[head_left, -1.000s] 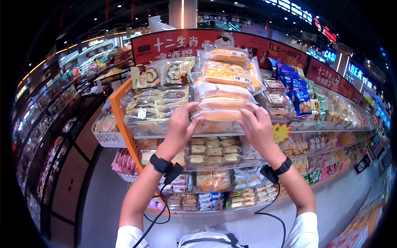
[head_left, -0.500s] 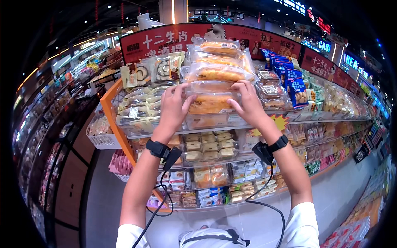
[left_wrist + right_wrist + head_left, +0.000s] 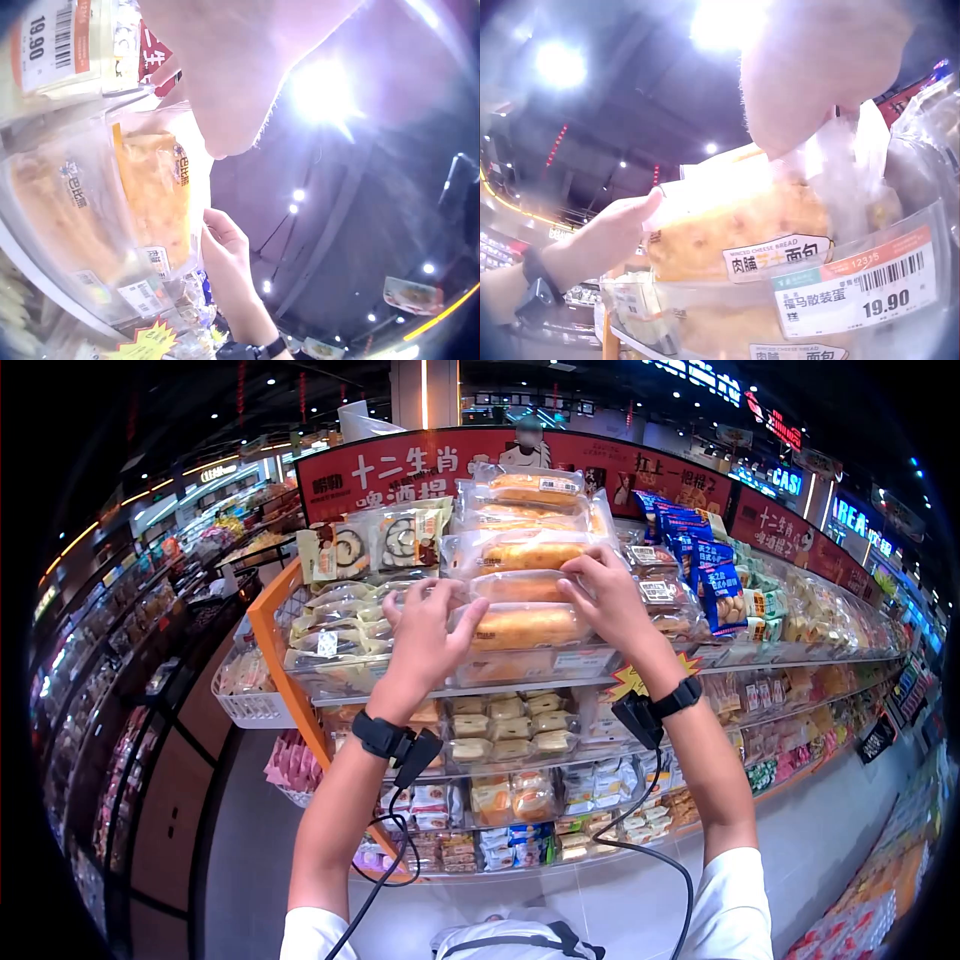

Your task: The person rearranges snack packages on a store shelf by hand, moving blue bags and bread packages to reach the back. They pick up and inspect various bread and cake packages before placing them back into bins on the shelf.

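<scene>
Wrapped long bread (image 3: 520, 588) lies in a column on the top shelf, between the two hands. At its left end my left hand (image 3: 428, 638) holds the clear wrapper, thumb in front and fingers behind. My right hand (image 3: 612, 600) pinches the right end. Another bread package (image 3: 525, 628) lies just in front. From the left wrist view, the right hand (image 3: 229, 251) is at the far edge of an orange-brown bread package (image 3: 156, 195). In the right wrist view, the left hand (image 3: 615, 225) touches the end of a labelled bread package (image 3: 742, 225).
Swiss-roll packs (image 3: 345, 550) are to the left and blue snack bags (image 3: 715, 585) to the right. A clear front rail with a price tag (image 3: 859, 289) borders the shelf. A yellow star sign (image 3: 640, 678) hangs below the rail. Lower shelves hold more packaged food.
Both hands have moved up and back from the front package to one farther back. The left fingers are spread wider than half a second ago. The head view has shifted slightly.
</scene>
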The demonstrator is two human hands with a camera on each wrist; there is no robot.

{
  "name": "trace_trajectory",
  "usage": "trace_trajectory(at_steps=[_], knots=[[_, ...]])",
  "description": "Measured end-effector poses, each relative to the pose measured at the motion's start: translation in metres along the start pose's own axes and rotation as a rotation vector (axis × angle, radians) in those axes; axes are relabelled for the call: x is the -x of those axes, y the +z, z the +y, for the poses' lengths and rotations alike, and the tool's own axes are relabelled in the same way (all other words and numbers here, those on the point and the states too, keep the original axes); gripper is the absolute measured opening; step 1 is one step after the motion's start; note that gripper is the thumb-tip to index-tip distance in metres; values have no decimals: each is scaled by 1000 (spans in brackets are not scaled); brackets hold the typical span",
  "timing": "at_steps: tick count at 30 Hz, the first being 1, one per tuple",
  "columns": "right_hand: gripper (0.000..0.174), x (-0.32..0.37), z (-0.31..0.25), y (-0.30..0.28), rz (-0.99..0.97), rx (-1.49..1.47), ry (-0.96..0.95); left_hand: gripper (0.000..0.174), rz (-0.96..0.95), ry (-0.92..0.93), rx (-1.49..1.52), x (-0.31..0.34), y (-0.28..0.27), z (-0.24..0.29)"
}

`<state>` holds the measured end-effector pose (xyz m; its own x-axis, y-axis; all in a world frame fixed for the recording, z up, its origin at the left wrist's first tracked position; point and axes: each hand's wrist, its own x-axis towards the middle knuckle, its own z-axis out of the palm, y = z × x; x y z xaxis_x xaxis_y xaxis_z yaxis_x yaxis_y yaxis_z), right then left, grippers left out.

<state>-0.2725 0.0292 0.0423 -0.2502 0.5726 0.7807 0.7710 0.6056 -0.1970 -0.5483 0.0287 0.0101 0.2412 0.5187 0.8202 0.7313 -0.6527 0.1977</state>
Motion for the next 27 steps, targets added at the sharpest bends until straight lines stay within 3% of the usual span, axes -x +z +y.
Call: trace_trajectory(at_steps=[3, 4, 7, 11, 12, 16, 20, 23, 27], knots=[[31, -4, 0, 3, 230, 293, -190, 26, 4, -68, -34, 0, 0, 6], [43, -6, -4, 3, 205, 228, -102, 25, 32, -75, -63, 1, 1, 8], [53, -12, 5, 5, 122, 305, -238, 25, 169, 29, 6, 1, 18, -2], [46, -24, 9, 5, 59, 287, -232, 23, 236, 100, -22, 5, 21, 0], [36, -30, 8, 5, 55, 144, -221, 23, 237, 109, -42, 6, 21, 1], [27, -48, 2, -1, -154, 130, -192, 27, 298, 127, 37, 8, 29, -1], [31, -63, 5, -6, -354, -59, -186, 33, 479, 383, 89, 0, 39, -3], [33, -75, -4, -9, -453, 53, -147, 27, 272, 463, -203, -4, 24, 11], [54, -79, -10, -15, -443, 34, -193, 24, 242, 406, -119, -5, 28, 7]])
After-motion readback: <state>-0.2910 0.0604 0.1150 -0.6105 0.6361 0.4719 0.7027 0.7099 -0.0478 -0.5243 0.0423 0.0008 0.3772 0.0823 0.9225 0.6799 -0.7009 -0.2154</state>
